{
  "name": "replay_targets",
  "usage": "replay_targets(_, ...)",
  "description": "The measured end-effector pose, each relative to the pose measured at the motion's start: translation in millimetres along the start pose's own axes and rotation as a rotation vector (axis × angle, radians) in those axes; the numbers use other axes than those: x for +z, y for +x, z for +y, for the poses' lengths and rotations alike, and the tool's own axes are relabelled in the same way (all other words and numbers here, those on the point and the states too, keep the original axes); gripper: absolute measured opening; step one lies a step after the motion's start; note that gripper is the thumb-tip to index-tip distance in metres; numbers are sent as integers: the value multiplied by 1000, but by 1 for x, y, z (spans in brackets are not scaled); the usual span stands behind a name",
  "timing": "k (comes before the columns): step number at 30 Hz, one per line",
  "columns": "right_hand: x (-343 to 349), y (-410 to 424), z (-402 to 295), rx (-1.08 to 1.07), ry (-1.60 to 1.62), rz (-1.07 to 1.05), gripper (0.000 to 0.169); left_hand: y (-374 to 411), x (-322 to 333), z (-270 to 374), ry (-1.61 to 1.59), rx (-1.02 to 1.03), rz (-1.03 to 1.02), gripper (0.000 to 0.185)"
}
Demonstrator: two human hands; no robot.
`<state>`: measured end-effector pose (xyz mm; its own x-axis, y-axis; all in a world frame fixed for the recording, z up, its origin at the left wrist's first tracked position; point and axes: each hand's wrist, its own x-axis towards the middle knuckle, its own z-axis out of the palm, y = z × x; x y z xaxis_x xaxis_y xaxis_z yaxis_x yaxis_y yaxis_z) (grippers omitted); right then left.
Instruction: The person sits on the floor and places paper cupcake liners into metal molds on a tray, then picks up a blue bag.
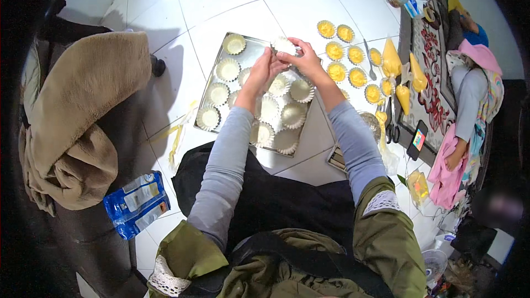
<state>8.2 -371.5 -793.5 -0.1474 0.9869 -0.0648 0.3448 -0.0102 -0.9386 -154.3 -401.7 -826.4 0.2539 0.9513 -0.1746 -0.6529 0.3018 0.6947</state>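
Observation:
Both of my hands hold a pale fluted tart shell (284,45) over the far right part of a metal baking tray (253,53). My left hand (266,68) supports it from the near left side. Fingers and thumb of my right hand (305,58) grip its right edge. Several more pale fluted tart shells (228,69) lie on the tray in loose rows, some partly hidden under my forearms. To the right of the tray, several fluted tart cups with yellow filling (334,51) stand on the white tiled floor.
Piping bags of yellow filling (391,60), a spatula (369,60), scissors (391,126) and a smartphone (417,140) lie to the right. Beyond is a patterned rug (430,78) with a seated person's leg (468,99). A brown blanket (83,103) and blue package (138,205) are left.

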Motion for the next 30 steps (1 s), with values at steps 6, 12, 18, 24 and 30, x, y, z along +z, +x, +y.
replay_targets(6, 14, 3, -7, -179, -419, -26, 81, 2, -21, 1, 161, 60, 143, 43)
replay_targets(12, -2, 8, 3, -217, -533, -57, 80, 2, 2, 10, 462, 45, 245, 64)
replay_targets(18, -9, 3, 0, -194, -575, -140, 86, 15, -15, 23, 676, 33, 16, 68)
replay_targets(24, -33, 9, 16, -193, -642, -172, 70, 26, -5, 18, 1037, 188, -11, 72)
replay_targets(30, -28, 15, 18, -219, -589, -201, 57, 26, -3, 23, 1252, 303, -3, 70)
